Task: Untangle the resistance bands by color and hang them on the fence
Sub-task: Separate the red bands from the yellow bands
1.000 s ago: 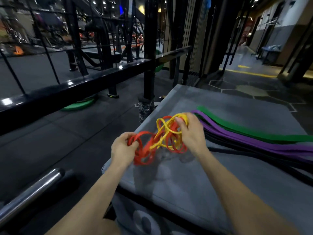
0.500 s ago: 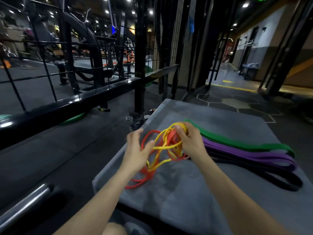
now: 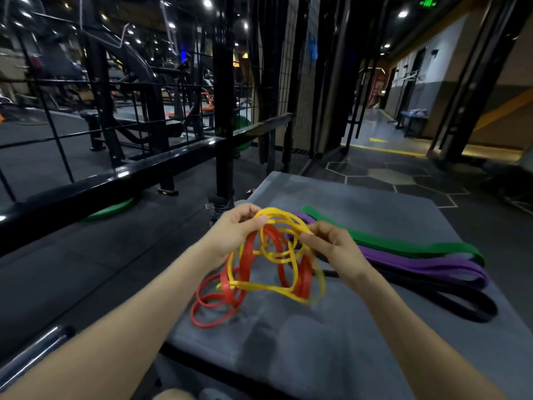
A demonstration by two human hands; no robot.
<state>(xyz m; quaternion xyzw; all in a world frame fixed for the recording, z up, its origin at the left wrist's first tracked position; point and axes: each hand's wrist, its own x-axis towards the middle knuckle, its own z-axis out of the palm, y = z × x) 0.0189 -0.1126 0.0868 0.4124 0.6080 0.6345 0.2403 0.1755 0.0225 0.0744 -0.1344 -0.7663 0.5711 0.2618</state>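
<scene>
Hands above grey platform (image 3: 375, 220): left hand (image 3: 233, 232) and right hand (image 3: 331, 246) each pinch yellow band (image 3: 277, 254) loops between curled fingertips. Red band (image 3: 245, 261) hangs entangled below, its lower coils resting on the platform.

Bands (image 3: 259, 272) on mat (image 3: 375, 342), fence (image 3: 121, 180) left.

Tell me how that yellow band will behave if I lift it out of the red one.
Probably floppy: the yellow band droops in loose loops between the left hand and right hand. Likely light, since fingertip pinches hold it up. It threads through the red band, so expect it to snag and drag red along.
</scene>
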